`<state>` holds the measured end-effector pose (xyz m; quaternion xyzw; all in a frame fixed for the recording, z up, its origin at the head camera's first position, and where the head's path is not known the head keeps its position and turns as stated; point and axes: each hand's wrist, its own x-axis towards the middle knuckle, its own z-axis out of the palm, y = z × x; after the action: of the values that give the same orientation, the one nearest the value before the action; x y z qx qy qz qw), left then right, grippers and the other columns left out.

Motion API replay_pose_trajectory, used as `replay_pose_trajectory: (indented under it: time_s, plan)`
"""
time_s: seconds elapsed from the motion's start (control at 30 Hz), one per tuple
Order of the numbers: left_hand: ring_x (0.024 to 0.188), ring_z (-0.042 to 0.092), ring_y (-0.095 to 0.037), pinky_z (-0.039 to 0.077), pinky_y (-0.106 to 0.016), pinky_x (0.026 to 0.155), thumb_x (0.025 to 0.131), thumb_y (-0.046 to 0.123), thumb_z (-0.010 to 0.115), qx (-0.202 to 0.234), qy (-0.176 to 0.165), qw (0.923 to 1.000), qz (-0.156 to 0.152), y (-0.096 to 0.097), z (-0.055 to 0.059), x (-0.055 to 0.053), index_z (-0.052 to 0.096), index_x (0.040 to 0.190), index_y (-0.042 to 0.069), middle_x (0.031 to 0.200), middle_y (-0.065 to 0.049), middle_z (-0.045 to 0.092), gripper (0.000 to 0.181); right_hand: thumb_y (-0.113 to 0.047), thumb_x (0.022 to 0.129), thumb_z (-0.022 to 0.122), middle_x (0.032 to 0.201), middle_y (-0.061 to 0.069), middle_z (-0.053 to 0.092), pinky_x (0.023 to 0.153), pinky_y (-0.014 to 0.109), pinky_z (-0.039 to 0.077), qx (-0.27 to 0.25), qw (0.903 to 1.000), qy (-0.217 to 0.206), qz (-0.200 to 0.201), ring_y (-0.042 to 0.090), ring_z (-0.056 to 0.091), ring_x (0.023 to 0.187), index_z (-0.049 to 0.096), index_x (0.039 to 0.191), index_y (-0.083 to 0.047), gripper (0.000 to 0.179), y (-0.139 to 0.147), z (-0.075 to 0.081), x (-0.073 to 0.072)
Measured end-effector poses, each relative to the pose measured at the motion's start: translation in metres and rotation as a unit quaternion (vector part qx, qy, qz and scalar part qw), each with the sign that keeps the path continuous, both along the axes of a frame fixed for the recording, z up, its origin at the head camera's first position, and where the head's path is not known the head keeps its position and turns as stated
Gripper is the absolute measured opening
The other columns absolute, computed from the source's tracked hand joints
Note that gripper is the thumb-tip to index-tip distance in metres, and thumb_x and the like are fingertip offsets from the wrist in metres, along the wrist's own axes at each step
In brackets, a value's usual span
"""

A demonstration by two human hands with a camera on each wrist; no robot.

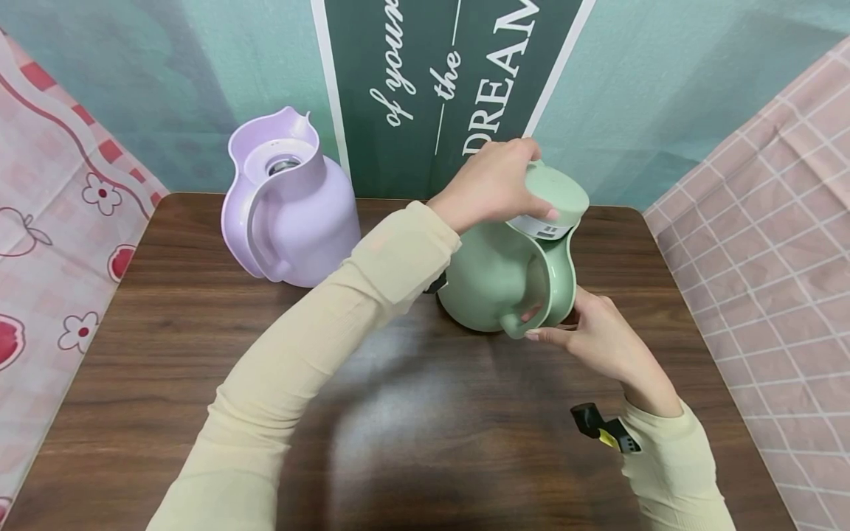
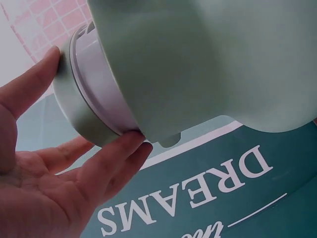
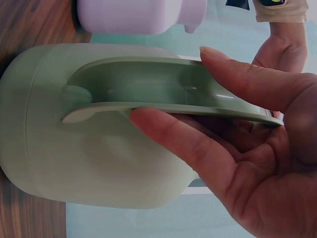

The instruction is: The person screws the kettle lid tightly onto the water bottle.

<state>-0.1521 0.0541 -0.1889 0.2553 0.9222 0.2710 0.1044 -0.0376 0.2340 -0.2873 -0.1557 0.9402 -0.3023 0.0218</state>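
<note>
A sage-green vacuum jug (image 1: 488,273) stands on the right half of the table, its handle (image 3: 168,107) facing me. My left hand (image 1: 494,184) grips the jug's round green lid (image 1: 564,193), thumb on one side and fingers on the other. Below the cap shows the lid's white collar (image 2: 101,82), at the mouth of the jug. My right hand (image 1: 604,335) holds the handle, with the thumb along one edge and fingers at the other. A lilac jug (image 1: 322,214) of the same shape, lidless with its round mouth exposed, stands at left.
The dark wood table (image 1: 425,442) ends at a teal cloth backdrop (image 1: 664,88) with white lettering. A patterned pink cloth (image 1: 53,221) hangs at left, and a pink checked cloth (image 1: 777,258) at right. My left forearm (image 1: 319,354) crosses in front of the lilac jug.
</note>
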Motion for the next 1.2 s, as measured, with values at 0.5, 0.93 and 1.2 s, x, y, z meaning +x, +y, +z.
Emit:
replay_pose_trajectory:
  time_s: [0.5, 0.93, 1.2]
  plan:
    - [0.102, 0.048, -0.013, 0.037, -0.022, 0.079, 0.073, 0.046, 0.072, -0.020, 0.016, 0.9996, 0.009, 0.0011, -0.0019, -0.0010, 0.052, 0.126, 0.014, 0.119, 0.003, 0.053, 0.065, -0.013, 0.070, 0.079, 0.083, -0.004, 0.064, 0.062, 0.024, 0.048, 0.001, 1.0000, -0.002, -0.001, 0.006, 0.060, 0.075, 0.063, 0.092, -0.014, 0.027, -0.0002, 0.0001, -0.0003]
    - [0.076, 0.047, -0.013, 0.036, -0.022, 0.061, 0.072, 0.043, 0.075, 0.023, 0.030, 0.9992, 0.017, -0.0010, -0.0064, 0.0014, 0.059, 0.081, 0.014, 0.081, 0.002, 0.055, 0.034, -0.017, 0.071, 0.079, 0.083, -0.002, 0.064, 0.061, 0.024, 0.047, -0.004, 0.9999, -0.010, -0.006, 0.009, 0.060, 0.075, 0.063, 0.093, -0.013, 0.027, -0.0016, 0.0013, 0.0005]
    - [0.090, 0.048, -0.014, 0.037, -0.022, 0.071, 0.074, 0.044, 0.072, -0.011, 0.017, 0.9998, -0.005, 0.0005, -0.0035, -0.0046, 0.057, 0.111, 0.010, 0.103, 0.002, 0.054, 0.052, -0.014, 0.070, 0.079, 0.084, -0.003, 0.064, 0.061, 0.026, 0.048, 0.002, 1.0000, -0.001, -0.004, 0.008, 0.060, 0.075, 0.062, 0.093, -0.013, 0.028, -0.0008, 0.0008, -0.0001]
